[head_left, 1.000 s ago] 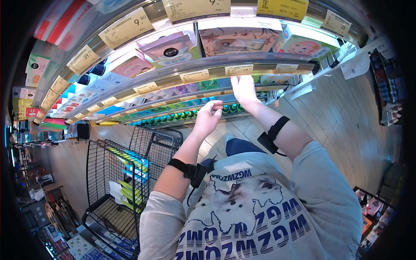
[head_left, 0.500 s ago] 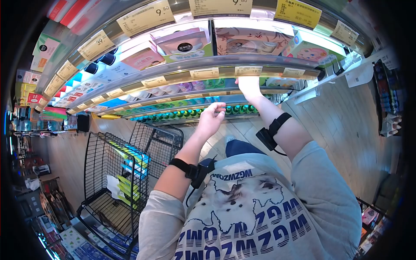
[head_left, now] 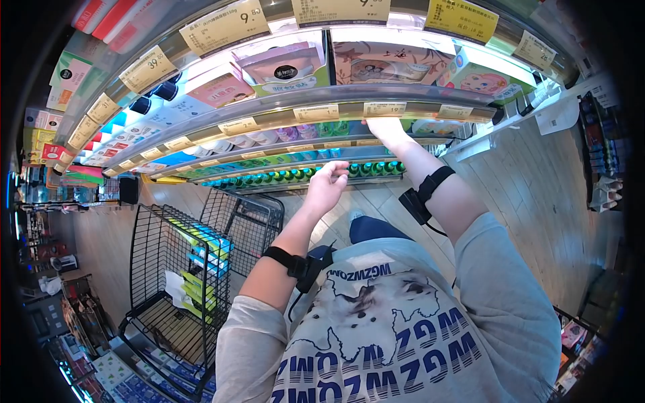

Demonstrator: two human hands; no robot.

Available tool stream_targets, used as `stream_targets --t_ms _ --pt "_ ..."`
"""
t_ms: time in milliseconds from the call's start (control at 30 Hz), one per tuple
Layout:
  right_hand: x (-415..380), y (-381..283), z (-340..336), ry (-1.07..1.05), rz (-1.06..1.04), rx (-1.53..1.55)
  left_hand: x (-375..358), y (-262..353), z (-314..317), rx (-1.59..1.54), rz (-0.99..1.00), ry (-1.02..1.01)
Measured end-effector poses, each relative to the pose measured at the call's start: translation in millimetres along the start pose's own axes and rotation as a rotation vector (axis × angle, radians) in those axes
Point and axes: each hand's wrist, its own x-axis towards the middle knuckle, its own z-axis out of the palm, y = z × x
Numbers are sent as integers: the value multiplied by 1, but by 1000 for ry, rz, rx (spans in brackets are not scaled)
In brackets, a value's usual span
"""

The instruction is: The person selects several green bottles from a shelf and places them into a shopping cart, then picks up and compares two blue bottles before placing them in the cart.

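Note:
My right hand (head_left: pixel 385 129) reaches in under the shelf rail (head_left: pixel 416 111), close to the green packages (head_left: pixel 334 128) on the tier below. Its fingers are mostly hidden by the rail, so whatever they touch cannot be made out. In front of the lower tiers hangs my left hand (head_left: pixel 327 186), its fingers loosely bent and apart, holding nothing. Behind it, a row of green bottles (head_left: pixel 289 175) lines a low shelf. Purple-and-white containers (head_left: pixel 287 133) stand to the left of my right hand.
A black wire shopping cart (head_left: pixel 176 269) stands at my left with green packs (head_left: pixel 196 295) and blue-and-green packs (head_left: pixel 213 252) inside. Boxed goods (head_left: pixel 393 62) fill the upper shelf behind price labels (head_left: pixel 225 27). Wooden flooring (head_left: pixel 531 195) extends to the right.
My right hand has gone slightly further in under the rail and a little left, hiding more of its fingers. My left hand has hardly moved.

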Motion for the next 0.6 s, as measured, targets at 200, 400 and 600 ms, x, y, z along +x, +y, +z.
stream_targets --t_ms 200,400,600 --pt "9 32 11 107 -156 -17 3 -3 2 -5 13 -10" --pt "1 9 2 12 -15 46 2 1 3 -4 -8 -10" --pt "-23 -26 -8 29 -1 28 1 -9 2 -21 0 8"
